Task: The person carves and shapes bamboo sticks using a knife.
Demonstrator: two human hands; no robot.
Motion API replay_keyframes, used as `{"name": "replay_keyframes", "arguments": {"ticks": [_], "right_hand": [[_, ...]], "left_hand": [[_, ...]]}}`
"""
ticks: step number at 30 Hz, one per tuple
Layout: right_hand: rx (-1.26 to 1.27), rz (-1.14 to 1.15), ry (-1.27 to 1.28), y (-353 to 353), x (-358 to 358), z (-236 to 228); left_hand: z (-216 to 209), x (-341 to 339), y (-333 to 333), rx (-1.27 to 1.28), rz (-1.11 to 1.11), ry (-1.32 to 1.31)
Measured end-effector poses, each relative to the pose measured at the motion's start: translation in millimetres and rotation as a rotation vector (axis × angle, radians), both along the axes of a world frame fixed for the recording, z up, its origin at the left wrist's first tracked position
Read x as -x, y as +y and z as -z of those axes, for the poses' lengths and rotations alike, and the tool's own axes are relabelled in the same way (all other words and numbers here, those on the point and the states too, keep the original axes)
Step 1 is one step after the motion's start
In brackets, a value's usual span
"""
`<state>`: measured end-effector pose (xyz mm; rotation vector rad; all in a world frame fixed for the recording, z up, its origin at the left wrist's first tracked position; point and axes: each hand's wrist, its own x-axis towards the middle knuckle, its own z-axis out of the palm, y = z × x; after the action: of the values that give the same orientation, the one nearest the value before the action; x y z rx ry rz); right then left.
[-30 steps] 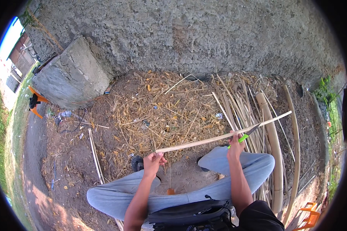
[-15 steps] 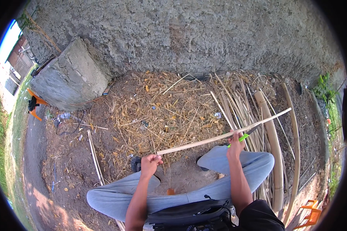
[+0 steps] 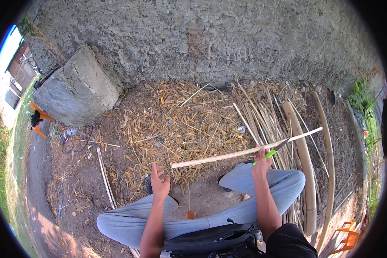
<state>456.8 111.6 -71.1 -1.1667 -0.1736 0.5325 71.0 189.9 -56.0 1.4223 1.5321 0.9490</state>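
Note:
My right hand [image 3: 261,165] grips a long pale bamboo strip [image 3: 215,159] together with a knife [image 3: 271,153]. The knife has a bright green handle, and its dark blade points up and to the right beside the strip. The strip lies nearly level across the space before my knees, its right end slightly higher. Just left of the strip's left end, my left hand [image 3: 160,185] is raised with its fingers apart, holding nothing and not touching the strip.
Split bamboo strips [image 3: 256,116] lie piled at the right, beside a thick bamboo pole [image 3: 308,193] and a thinner pole [image 3: 330,172]. More strips [image 3: 104,174] rest at the left. A rough wall [image 3: 193,26] and a concrete block [image 3: 79,88] stand ahead. An orange chair [image 3: 351,238] is at lower right.
My left hand has let go of the strip's left end and moved slightly left, its fingers opening. The strip has shifted a little left, still in my right hand with the knife.

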Motion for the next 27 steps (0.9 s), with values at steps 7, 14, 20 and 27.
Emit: {"name": "replay_keyframes", "arguments": {"ticks": [7,14,20,27], "right_hand": [[0.009,-0.05,-0.058,2.9,14.8,-9.8],[-0.031,-0.164,-0.095,1.7,24.6,-5.1],[-0.078,-0.234,-0.084,3.1,34.9,-10.9],[-0.068,-0.221,-0.062,2.7,36.4,-12.1]], "left_hand": [[-35.1,-17.2,-7.9,-0.525,0.231,0.325],[-24.1,-22.7,-8.7,-0.517,0.261,0.433],[-7.5,-13.7,-7.4,-0.341,0.315,0.308],[-9.7,-19.0,-14.1,-0.332,0.384,0.438]]}}
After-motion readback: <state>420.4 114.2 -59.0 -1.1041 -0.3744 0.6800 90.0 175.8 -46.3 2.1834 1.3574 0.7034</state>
